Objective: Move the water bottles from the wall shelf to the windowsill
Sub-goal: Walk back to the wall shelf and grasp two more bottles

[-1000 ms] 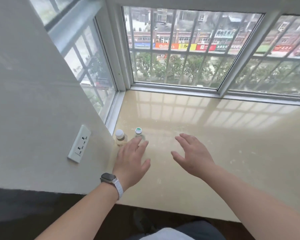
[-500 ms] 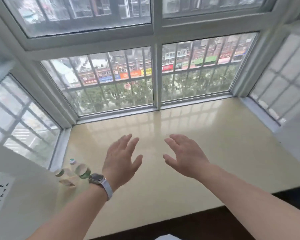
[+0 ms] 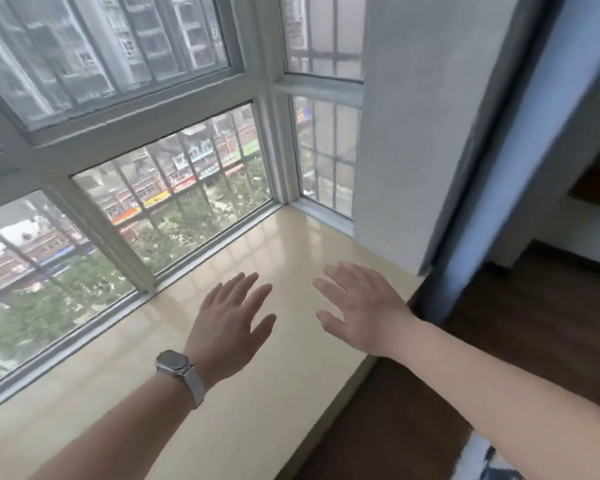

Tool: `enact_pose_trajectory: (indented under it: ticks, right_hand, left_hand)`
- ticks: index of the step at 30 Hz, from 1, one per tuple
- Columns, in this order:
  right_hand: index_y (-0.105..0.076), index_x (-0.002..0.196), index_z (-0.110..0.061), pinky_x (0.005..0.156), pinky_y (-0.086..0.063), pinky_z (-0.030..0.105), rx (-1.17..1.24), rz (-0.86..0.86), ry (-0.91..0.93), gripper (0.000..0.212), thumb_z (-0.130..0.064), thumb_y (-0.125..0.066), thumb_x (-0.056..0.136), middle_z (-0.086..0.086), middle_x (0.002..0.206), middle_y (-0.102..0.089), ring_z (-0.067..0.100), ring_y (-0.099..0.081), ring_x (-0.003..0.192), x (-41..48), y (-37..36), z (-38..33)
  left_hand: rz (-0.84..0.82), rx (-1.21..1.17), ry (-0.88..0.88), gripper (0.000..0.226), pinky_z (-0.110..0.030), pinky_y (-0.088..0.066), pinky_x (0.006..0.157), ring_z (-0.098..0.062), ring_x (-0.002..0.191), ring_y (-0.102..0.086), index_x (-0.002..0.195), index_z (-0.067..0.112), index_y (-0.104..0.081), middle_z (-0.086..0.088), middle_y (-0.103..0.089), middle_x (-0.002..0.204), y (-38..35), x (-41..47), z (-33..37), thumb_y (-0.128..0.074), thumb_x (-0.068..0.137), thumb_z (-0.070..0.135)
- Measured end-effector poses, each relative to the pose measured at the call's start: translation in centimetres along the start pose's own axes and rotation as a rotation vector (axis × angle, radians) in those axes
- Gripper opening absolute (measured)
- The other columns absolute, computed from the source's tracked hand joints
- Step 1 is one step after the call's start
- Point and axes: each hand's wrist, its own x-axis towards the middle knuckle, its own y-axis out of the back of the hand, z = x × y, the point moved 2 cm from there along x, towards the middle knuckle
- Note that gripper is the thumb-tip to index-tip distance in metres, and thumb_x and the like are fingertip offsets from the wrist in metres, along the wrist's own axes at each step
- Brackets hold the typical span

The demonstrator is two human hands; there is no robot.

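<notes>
The glossy beige windowsill point(image 3: 264, 244) runs from lower left to the right-hand corner of the bay window. My left hand point(image 3: 227, 327), with a watch on its wrist, hovers over the sill, palm down and fingers spread, holding nothing. My right hand point(image 3: 362, 308) floats beside it, also flat and empty, above the sill's right end. No water bottle shows in this view, and no wall shelf is visible.
Barred window panes point(image 3: 174, 195) close off the sill at the back and right side. A grey wall pillar point(image 3: 413, 133) stands at the sill's right end, with a blue-grey door frame point(image 3: 506, 157) beside it. Dark wooden floor point(image 3: 520, 323) lies below on the right.
The view has swung right along the sill. The bottles and the wall socket at the left end have left the frame; the right corner, pillar and floor came in. Both hands stay open.
</notes>
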Motion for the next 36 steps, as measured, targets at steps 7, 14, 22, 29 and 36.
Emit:
enact_pose_trajectory:
  ticks: [7,14,22,29,36]
  right_hand:
    - [-0.066,0.12,-0.012,0.092,-0.052,0.052,-0.076,0.083,-0.242,0.055,-0.048,-0.042,0.086,0.013,0.126,-0.064,0.04,-0.061,0.113,-5.0,2.2,8.7]
    - [-0.067,0.122,-0.014,0.097,-0.049,0.046,-0.167,0.147,-0.448,0.055,-0.05,-0.043,0.087,0.009,0.127,-0.065,0.034,-0.059,0.118,-9.3,3.8,14.3]
    - [-0.065,0.123,-0.015,0.097,-0.048,0.046,-0.208,0.158,-0.636,0.054,-0.05,-0.045,0.087,0.008,0.128,-0.064,0.035,-0.057,0.119,-11.2,3.7,20.7]
    - [-0.062,0.129,-0.017,0.101,-0.045,0.048,-0.216,0.165,-0.829,0.056,-0.052,-0.042,0.089,0.007,0.135,-0.06,0.034,-0.054,0.125,-9.4,5.7,27.5]
    - [-0.056,0.136,-0.02,0.105,-0.038,0.045,-0.229,0.222,-1.015,0.059,-0.054,-0.038,0.091,0.005,0.143,-0.053,0.031,-0.047,0.131,-8.7,7.3,32.5]
  left_hand:
    - [0.033,-0.003,-0.297,0.053,-0.048,-0.037,0.109,-0.033,0.132,-0.052,0.133,0.023,-0.061,-0.006,-0.059,0.141,-0.5,8.8,7.8,-0.039,0.094,0.051]
    - [0.049,-0.065,-0.558,0.052,-0.053,-0.044,0.106,-0.034,0.13,-0.054,0.131,0.02,-0.063,-0.009,-0.061,0.139,-1.7,15.5,15.4,-0.041,0.094,0.05]
    - [0.059,-0.134,-0.779,0.049,-0.051,-0.044,0.104,-0.034,0.129,-0.054,0.13,0.021,-0.063,-0.009,-0.061,0.138,-5.5,23.7,21.6,-0.043,0.095,0.048]
    - [0.127,-0.229,-0.874,0.043,-0.052,-0.046,0.101,-0.035,0.127,-0.055,0.127,0.02,-0.063,-0.01,-0.062,0.134,-5.6,33.4,26.3,-0.054,0.094,0.044]
    - [0.115,-0.268,-1.039,0.049,-0.052,-0.047,0.102,-0.036,0.127,-0.056,0.133,0.018,-0.06,-0.01,-0.061,0.137,-6.7,40.1,32.0,-0.046,0.096,0.046]
